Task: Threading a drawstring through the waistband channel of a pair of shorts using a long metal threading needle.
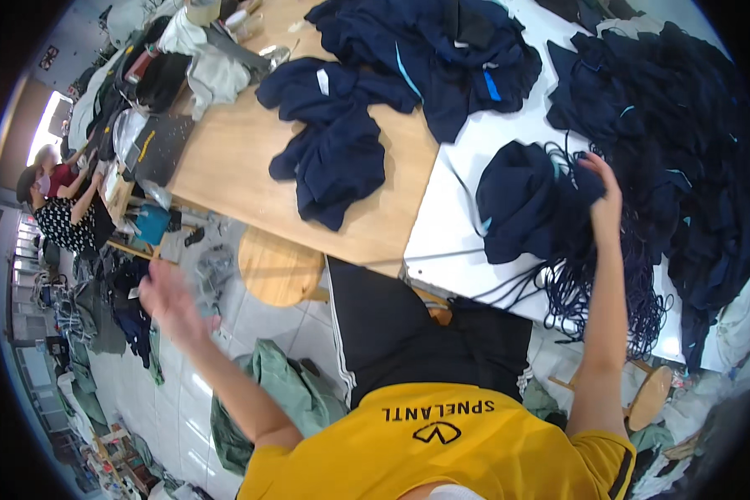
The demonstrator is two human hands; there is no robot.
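Note:
My right hand [606,196] is closed on the right edge of a bunched navy garment [525,200] with light-blue trim, which lies on the white tabletop [450,212]. Beside and below that hand spreads a tangle of dark cords [612,287], some of them hanging over the table's front edge. My left hand [175,304] is out to the left over the floor, away from the table, its fingers smeared by motion. A thin dark cord [400,257] stretches from the garment leftward across the stool; its far end is too blurred to trace to my left hand.
More navy garments lie on the wooden tabletop [242,158], with a large navy heap [675,167] at the right. A round wooden stool [281,265] stands before the table. Green cloth [283,400] lies on the floor. At the far left, two people work by another table.

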